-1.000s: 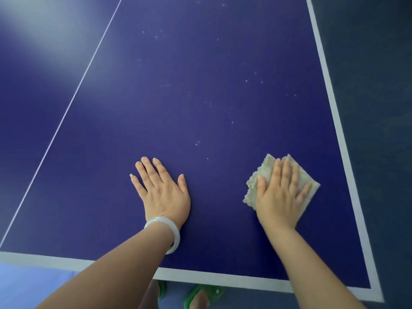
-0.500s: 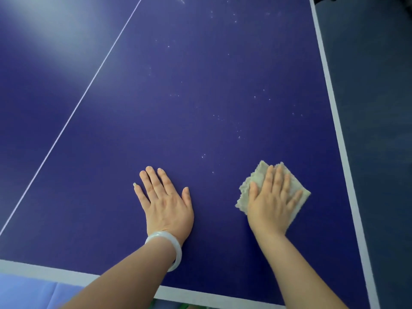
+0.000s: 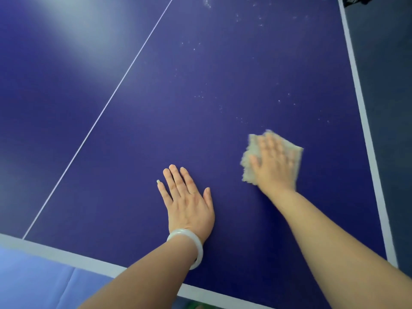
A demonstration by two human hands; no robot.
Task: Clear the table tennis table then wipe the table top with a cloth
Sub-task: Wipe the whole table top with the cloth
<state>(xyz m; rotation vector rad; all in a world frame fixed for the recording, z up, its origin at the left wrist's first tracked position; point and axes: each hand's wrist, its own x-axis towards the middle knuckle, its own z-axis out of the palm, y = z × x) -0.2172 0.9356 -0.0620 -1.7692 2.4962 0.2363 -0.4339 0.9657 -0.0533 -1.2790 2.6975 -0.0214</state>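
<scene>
The dark blue table tennis table (image 3: 178,108) fills the view, with a thin white centre line and white edge bands. My left hand (image 3: 187,201) lies flat on the top near the front edge, fingers straight, a pale bangle on the wrist. To its right, my right hand (image 3: 274,163) presses flat on a beige folded cloth (image 3: 249,152); both are blurred with motion. White specks (image 3: 223,103) dot the surface beyond the cloth, up to the far right.
The table's right edge band (image 3: 361,112) borders dark floor (image 3: 388,85). The front edge band (image 3: 66,253) runs across the bottom left, with light blue floor (image 3: 33,282) below it. A dark object (image 3: 354,0) sits at the top right corner.
My right hand has slid the cloth away from me and slightly right, now blurred. The left hand stays planted. The view has shifted so both hands appear further right.
</scene>
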